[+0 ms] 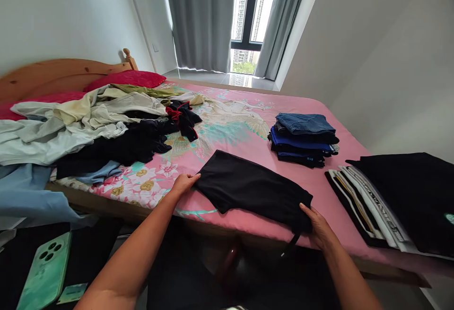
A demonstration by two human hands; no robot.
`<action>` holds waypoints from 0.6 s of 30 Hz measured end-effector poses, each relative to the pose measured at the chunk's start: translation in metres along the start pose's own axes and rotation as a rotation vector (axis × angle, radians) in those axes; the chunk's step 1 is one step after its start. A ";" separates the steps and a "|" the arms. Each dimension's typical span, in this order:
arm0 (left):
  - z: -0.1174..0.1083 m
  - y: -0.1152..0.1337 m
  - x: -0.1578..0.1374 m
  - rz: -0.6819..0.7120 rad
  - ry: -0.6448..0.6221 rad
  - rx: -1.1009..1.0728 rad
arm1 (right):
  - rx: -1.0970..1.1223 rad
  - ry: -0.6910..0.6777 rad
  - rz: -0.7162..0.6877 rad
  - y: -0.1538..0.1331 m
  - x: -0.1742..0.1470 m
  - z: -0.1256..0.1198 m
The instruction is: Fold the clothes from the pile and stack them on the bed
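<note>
A pair of black shorts [255, 187], doubled over lengthwise, lies flat near the front edge of the bed. My left hand [184, 183] pinches its left end, at the leg hem, between thumb and fingers. At the waistband end my right hand [317, 222] grips the cloth, thumb on top and the other fingers partly hidden beneath. A dark drawstring [291, 245] dangles from that end over the bed's edge.
Loose clothes [88, 116] are heaped on the left of the bed [227, 97]. Folded jeans and dark garments [303, 137] form a stack beyond my right hand. A larger folded pile [400, 201] sits far right. A green phone [46, 270] lies at lower left.
</note>
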State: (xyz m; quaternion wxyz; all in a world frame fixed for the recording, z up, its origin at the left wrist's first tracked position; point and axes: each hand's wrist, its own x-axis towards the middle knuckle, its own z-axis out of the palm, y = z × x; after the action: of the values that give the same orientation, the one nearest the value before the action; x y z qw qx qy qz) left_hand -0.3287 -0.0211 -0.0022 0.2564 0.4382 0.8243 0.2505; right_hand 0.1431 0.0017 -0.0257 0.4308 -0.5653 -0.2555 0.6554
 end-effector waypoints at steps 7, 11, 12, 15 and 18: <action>0.003 0.001 0.004 0.051 0.135 0.114 | 0.029 -0.034 -0.087 -0.004 -0.002 0.003; 0.011 0.015 -0.011 0.139 0.335 0.135 | 0.006 0.009 -0.121 -0.005 0.001 0.005; 0.016 0.022 -0.019 0.247 0.374 0.123 | -0.003 0.026 -0.133 -0.005 0.001 0.005; 0.040 0.050 -0.045 0.670 0.278 0.076 | -0.014 0.063 -0.158 -0.006 0.002 0.008; 0.074 0.087 -0.065 0.890 0.000 0.099 | 0.013 0.064 -0.147 -0.009 -0.002 0.013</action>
State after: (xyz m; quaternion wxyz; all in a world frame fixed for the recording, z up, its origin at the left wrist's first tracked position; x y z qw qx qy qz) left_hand -0.1979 -0.0196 0.0115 0.1025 0.7620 0.5666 0.2964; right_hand 0.1328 0.0065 -0.0144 0.4894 -0.5628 -0.2785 0.6052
